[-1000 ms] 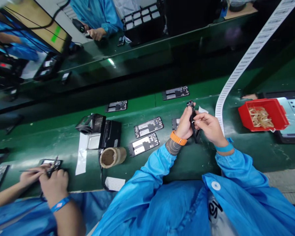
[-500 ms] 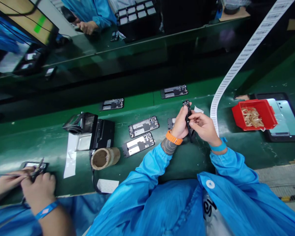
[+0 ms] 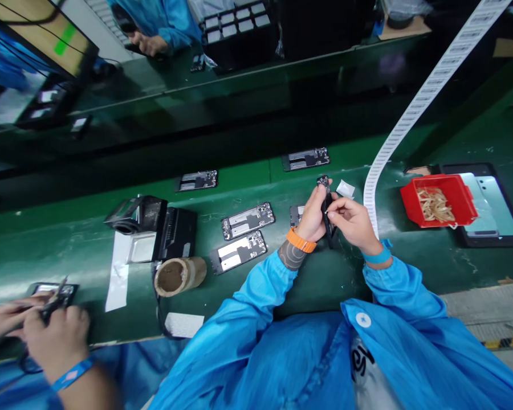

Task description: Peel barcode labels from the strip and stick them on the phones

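Here is the left hand [image 3: 314, 216], fingers curled closed around a slim, dark phone frame [image 3: 327, 209], tilted up on its narrow edge over the green bench [image 3: 299, 285], with small, shiny components crowding its upper end. And in comes the right hand [image 3: 354, 222], fingers bent, thumb and forefinger nearly closed in a pinch right at the frame's side; whether something tiny sits between those tips, I cannot tell.

An orange, ribbed watch band [image 3: 301, 240] circles the left wrist, a smooth blue strap [image 3: 378, 256] the right. Just beyond the fingers, a crumpled white scrap [image 3: 345, 189]! Partly hidden behind the left hand lies a flat phone part [image 3: 296, 215], and off to its left a pair of flat, rectangular phone bodies [image 3: 243, 233], black with matte silver panels.

Further left stands the thick-walled cardboard tube [image 3: 182, 276], round and brown, near a boxy black device [image 3: 177, 232]. Over on the right, a glossy red plastic bin [image 3: 465, 202] holds a tangle of pale, thin bands [image 3: 436, 205], beside the curling ribbon of printed white labels [image 3: 406, 122].
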Tool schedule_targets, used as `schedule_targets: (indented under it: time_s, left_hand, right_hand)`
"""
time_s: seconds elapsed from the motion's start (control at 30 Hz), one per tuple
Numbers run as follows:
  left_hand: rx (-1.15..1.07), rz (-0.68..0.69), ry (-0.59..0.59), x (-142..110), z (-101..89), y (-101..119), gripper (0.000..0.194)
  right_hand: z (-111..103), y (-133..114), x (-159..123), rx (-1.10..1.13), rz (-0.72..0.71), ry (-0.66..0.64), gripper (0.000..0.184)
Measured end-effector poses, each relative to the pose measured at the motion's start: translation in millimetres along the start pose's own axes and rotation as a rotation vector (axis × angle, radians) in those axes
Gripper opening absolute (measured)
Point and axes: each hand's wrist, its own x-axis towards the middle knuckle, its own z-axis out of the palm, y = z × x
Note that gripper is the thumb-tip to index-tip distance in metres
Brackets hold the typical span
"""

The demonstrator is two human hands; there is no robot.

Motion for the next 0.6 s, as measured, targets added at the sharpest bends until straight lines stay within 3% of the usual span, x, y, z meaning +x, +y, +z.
schedule_targets:
  time_s: [0.17,0.6]
  left_hand:
    - [0.016,0.032,-0.059,2.1,-3.0,-2.0,0.031]
    - [0.082,0.047,-0.062,2.0,-4.7,-3.2,0.038]
  right_hand:
    - [-0.6,1.4,0.1,0.032,-0.007,0.008,0.025]
    - [0.5,-4.2,1.3,-0.016,0.016,-0.002,0.03]
